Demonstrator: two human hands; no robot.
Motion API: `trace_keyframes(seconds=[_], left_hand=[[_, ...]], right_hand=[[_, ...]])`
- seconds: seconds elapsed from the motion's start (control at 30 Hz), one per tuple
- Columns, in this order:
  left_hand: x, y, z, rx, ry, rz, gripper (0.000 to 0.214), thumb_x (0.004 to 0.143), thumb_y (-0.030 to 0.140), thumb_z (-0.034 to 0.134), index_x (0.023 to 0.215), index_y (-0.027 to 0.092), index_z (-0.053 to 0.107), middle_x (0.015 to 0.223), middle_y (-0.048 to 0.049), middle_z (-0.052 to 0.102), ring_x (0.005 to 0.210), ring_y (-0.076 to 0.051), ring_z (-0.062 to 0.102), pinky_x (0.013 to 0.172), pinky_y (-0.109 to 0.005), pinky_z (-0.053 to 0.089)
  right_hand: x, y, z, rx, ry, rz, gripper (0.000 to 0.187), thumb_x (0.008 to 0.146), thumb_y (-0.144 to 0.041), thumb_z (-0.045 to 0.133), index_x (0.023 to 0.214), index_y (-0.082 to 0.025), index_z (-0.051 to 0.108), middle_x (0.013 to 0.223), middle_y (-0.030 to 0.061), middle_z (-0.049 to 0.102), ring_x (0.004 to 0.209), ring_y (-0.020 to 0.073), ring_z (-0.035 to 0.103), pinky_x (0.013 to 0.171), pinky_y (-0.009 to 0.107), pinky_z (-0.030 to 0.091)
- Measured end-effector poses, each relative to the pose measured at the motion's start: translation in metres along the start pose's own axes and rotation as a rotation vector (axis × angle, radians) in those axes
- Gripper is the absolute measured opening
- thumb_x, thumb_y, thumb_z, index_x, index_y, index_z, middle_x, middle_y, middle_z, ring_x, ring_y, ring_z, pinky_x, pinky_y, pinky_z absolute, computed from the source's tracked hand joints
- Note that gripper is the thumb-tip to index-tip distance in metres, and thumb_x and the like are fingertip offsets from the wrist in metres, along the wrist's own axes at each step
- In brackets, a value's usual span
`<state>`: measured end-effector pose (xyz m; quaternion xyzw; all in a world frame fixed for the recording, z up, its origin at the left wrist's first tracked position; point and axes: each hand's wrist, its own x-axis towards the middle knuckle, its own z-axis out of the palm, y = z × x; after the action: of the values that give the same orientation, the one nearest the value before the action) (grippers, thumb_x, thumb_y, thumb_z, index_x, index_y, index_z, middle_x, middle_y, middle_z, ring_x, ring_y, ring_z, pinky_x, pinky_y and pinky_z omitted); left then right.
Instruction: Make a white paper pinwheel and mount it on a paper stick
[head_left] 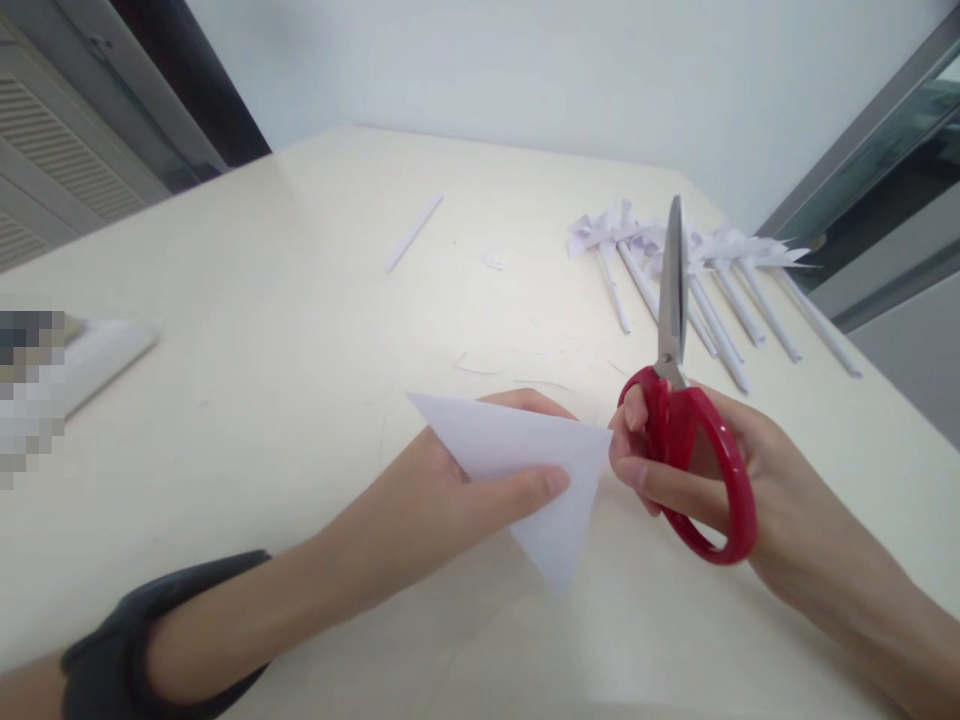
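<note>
White table point(292, 300), pale wall point(487, 75) behind. Far right on table: row of rolled-paper sticks point(718, 318) with folded paper tops, bunched together. Lone thin paper roll point(415, 233) lies near back; curled scrap point(492, 261) right of it. Thin slivers point(478, 371) nearer. Left edge: white flat item point(105, 360), partly pixelated. Louvred panel point(67, 150) upper left, dark strip point(202, 90) beside it.

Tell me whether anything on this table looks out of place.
Paper offcuts litter the middle of the table, looking untidy, and one rolled paper stick lies alone, left of the clustered paper pinwheels. Nothing looks spilled.
</note>
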<state>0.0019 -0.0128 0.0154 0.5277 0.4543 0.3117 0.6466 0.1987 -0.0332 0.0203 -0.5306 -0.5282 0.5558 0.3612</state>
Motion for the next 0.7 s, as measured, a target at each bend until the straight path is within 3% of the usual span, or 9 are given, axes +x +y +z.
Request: trace_keyframes(seconds=[0.2,0.37,0.5,0.6,0.7], left_hand=[[0.003,-0.004,-0.008,-0.001,0.038,0.067,0.007,0.08,0.026,0.068,0.086,0.028,0.069,0.083,0.0047,0.068,0.075,-0.014,0.062,0.062,-0.017,0.047],[0.004,-0.007,-0.009,-0.022,0.178,0.139,0.008,0.08,0.03,0.067,0.087,0.026,0.065,0.081,0.0026,0.066,0.074,-0.016,0.062,0.06,-0.019,0.048],[0.005,-0.009,-0.007,-0.024,0.287,0.181,0.014,0.079,0.032,0.069,0.091,0.027,0.064,0.087,0.0035,0.07,0.081,-0.018,0.064,0.065,-0.021,0.052],[0.005,-0.009,-0.007,-0.054,0.257,0.133,0.02,0.077,0.029,0.071,0.097,0.026,0.066,0.097,0.0018,0.072,0.089,-0.02,0.066,0.072,-0.025,0.055],[0.004,-0.006,-0.005,-0.07,0.113,0.0,0.023,0.07,0.018,0.076,0.091,0.023,0.069,0.089,0.0005,0.075,0.08,-0.018,0.068,0.07,-0.024,0.056]], right_hand=[[0.001,0.003,-0.004,0.035,-0.083,0.013,0.016,0.08,-0.019,0.071,0.081,-0.024,0.056,0.076,-0.0067,0.058,0.062,0.0056,0.052,0.055,0.014,0.044],[0.002,0.004,0.002,0.108,-0.162,0.073,0.021,0.076,-0.011,0.072,0.083,-0.024,0.057,0.082,-0.006,0.063,0.068,0.0068,0.057,0.058,0.015,0.045],[0.0,0.003,0.006,0.101,-0.188,0.095,0.018,0.079,-0.01,0.068,0.082,-0.023,0.056,0.073,-0.0068,0.059,0.063,0.0061,0.054,0.054,0.016,0.042],[-0.002,0.002,0.006,0.079,-0.173,0.08,0.018,0.08,-0.008,0.065,0.082,-0.023,0.055,0.069,-0.0076,0.057,0.06,0.0051,0.052,0.053,0.016,0.039],[-0.003,0.001,0.007,0.052,-0.145,0.047,0.018,0.08,-0.009,0.066,0.082,-0.023,0.055,0.07,-0.0079,0.056,0.06,0.005,0.051,0.053,0.017,0.039]])
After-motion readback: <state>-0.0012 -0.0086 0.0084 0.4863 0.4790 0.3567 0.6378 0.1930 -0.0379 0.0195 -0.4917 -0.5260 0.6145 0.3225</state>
